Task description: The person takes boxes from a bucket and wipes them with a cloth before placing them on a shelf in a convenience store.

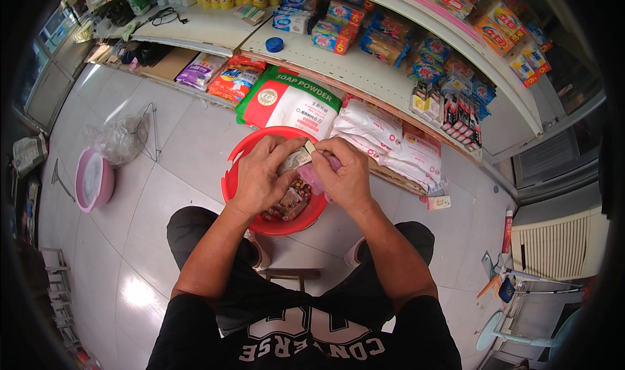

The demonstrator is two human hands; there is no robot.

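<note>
Above a red plastic basin (276,228), my left hand (263,172) grips a pale, partly see-through packet (294,160) with its thumb and fingers. My right hand (344,170) holds a purple-pink cloth (317,174) and pinches a small cream-coloured piece (309,147) against the packet's upper end. The hands are close together, and what exactly the packet contains cannot be told. Inside the basin, below the hands, lie several small wrapped items (293,201) in brown and red. The fingers cover part of the packet and the cloth.
Soap powder bags (293,101) and white packs (371,126) fill the low shelf behind the basin. A blue round tin (274,44) stands on the shelf above. On the left floor are a pink basin (94,179), a clear plastic bag (117,138) and a wire hanger (154,131).
</note>
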